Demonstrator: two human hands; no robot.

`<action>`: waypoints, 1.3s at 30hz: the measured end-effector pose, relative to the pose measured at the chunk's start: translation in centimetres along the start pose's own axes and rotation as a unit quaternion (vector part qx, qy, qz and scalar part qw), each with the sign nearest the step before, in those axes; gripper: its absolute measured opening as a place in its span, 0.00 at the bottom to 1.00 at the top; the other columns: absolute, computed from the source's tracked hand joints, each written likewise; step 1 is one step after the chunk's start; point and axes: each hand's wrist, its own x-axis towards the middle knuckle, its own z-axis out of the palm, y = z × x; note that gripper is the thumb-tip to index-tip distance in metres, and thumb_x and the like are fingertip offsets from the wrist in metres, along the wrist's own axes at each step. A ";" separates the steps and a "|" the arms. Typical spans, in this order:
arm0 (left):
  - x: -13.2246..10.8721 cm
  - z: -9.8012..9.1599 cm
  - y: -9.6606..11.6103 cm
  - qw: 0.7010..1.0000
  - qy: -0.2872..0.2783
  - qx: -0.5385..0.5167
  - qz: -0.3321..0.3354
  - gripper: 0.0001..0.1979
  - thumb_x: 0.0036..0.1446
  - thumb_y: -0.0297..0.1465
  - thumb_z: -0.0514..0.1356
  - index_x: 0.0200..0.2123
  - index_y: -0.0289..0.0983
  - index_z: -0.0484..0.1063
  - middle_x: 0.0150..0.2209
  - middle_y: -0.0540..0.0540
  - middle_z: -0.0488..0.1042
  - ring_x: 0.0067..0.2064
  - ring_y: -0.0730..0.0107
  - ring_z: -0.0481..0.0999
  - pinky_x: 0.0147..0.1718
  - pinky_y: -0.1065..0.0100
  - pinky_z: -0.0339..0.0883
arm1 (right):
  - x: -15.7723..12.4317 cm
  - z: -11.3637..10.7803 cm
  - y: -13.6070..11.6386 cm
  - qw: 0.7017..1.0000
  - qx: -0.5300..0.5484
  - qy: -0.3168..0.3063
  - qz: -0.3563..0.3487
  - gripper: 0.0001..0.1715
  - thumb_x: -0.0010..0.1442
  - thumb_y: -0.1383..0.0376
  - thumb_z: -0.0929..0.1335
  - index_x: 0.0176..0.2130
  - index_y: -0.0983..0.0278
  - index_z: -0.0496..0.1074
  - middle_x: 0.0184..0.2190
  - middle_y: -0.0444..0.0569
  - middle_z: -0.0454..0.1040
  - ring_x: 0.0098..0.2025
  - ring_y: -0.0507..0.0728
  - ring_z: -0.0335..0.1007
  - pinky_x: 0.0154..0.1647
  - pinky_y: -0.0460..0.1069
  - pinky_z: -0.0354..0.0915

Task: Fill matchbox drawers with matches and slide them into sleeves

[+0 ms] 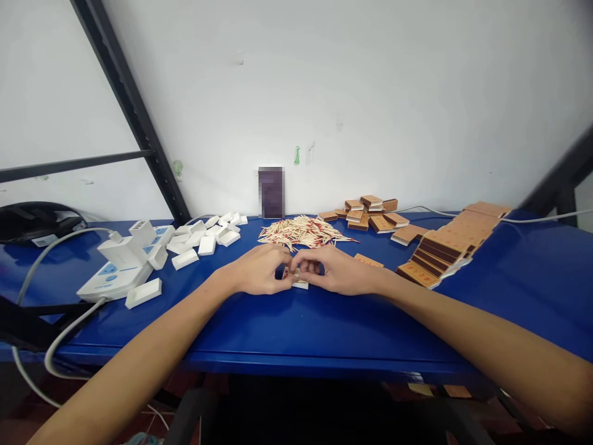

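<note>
A small white matchbox tray [302, 285] with some matches in it lies on the blue table, mostly covered by my fingers. My left hand [262, 270] is closed at its left side, thumb at the near edge and fingers at the far one. My right hand [336, 269] is closed too, its curled fingers and thumb meeting over the tray's right part. Just beyond my hands spreads a heap of loose red-tipped matches [308, 231]. A flat orange matchbox sleeve [369, 261] lies partly hidden behind my right wrist.
Empty white trays [207, 245] are scattered at left, beside a white power strip [115, 281] with plugs and cables. Brown matchboxes [370, 213] are piled at back right, with rows of more matchboxes [456, 238] farther right. A pixelated dark rectangle [272, 193] stands against the wall.
</note>
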 end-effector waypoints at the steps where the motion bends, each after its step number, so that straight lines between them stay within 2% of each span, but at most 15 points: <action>1: 0.0 0.0 -0.1 1.000 -0.001 -0.001 -0.001 0.13 0.60 0.38 0.56 0.30 0.34 0.71 0.32 0.46 0.72 0.34 0.68 0.70 0.37 0.67 0.61 | 0.0 0.0 -0.1 1.000 0.003 -0.002 0.001 0.09 0.63 0.65 0.64 0.42 0.63 0.71 0.28 0.44 0.72 0.27 0.50 0.64 0.28 0.45 0.59; 5: 0.2 0.2 -0.4 1.000 -0.003 -0.003 0.005 0.15 0.62 0.39 0.54 0.32 0.34 0.72 0.32 0.46 0.72 0.34 0.69 0.70 0.36 0.68 0.61 | 0.0 -0.1 -0.4 1.000 -0.004 -0.015 0.004 0.08 0.60 0.68 0.64 0.40 0.64 0.71 0.25 0.42 0.69 0.26 0.49 0.62 0.28 0.44 0.59; 11: 0.2 0.4 -0.6 1.000 -0.006 0.005 0.014 0.16 0.64 0.40 0.52 0.35 0.36 0.74 0.33 0.46 0.72 0.35 0.68 0.71 0.36 0.68 0.60 | 0.1 -0.3 0.0 0.999 0.015 -0.003 0.033 0.05 0.59 0.66 0.66 0.37 0.64 0.71 0.25 0.43 0.69 0.26 0.50 0.64 0.28 0.45 0.61; 14: 0.2 0.4 -0.6 1.000 -0.003 0.002 0.009 0.15 0.64 0.39 0.53 0.35 0.35 0.74 0.33 0.46 0.72 0.35 0.68 0.71 0.36 0.68 0.60 | 0.2 -0.2 0.4 0.999 0.018 -0.007 0.025 0.07 0.61 0.64 0.65 0.38 0.64 0.71 0.25 0.43 0.69 0.26 0.50 0.63 0.28 0.44 0.60; 22: 0.0 0.0 -0.5 1.000 -0.012 -0.024 0.003 0.09 0.57 0.34 0.56 0.32 0.35 0.72 0.33 0.47 0.70 0.35 0.68 0.70 0.38 0.68 0.62 | 0.3 -0.3 0.3 0.999 0.018 -0.008 0.031 0.10 0.63 0.63 0.63 0.40 0.65 0.71 0.27 0.44 0.70 0.28 0.50 0.63 0.30 0.45 0.60; 27: -0.2 -0.2 -0.4 1.000 -0.011 -0.018 0.008 0.10 0.54 0.36 0.59 0.36 0.36 0.73 0.35 0.47 0.71 0.37 0.66 0.71 0.40 0.67 0.62 | 0.3 -0.8 -0.2 0.997 0.042 -0.039 0.044 0.06 0.58 0.65 0.66 0.38 0.65 0.70 0.26 0.42 0.69 0.27 0.50 0.64 0.30 0.45 0.61; 30: -0.2 -0.1 -0.5 1.000 -0.011 -0.016 0.013 0.11 0.54 0.35 0.59 0.38 0.37 0.74 0.36 0.46 0.71 0.38 0.65 0.71 0.41 0.67 0.62 | 0.2 -0.7 -0.2 0.997 0.049 -0.036 0.047 0.05 0.57 0.65 0.67 0.35 0.65 0.69 0.25 0.42 0.69 0.27 0.50 0.64 0.30 0.45 0.62; 35: -0.1 0.0 -0.6 0.999 -0.009 -0.026 0.026 0.11 0.55 0.35 0.59 0.39 0.38 0.76 0.37 0.46 0.73 0.39 0.66 0.72 0.42 0.67 0.63 | 0.1 -0.4 0.0 0.999 -0.045 0.020 0.014 0.06 0.54 0.70 0.66 0.35 0.65 0.71 0.28 0.44 0.70 0.29 0.51 0.65 0.33 0.47 0.61; 39: -0.1 0.0 -0.5 0.999 -0.011 -0.032 0.009 0.10 0.53 0.34 0.61 0.39 0.38 0.76 0.38 0.46 0.73 0.40 0.65 0.72 0.43 0.66 0.63 | 0.1 -0.4 0.2 0.990 -0.138 0.035 -0.006 0.05 0.56 0.69 0.66 0.36 0.65 0.72 0.30 0.46 0.67 0.31 0.52 0.62 0.35 0.48 0.58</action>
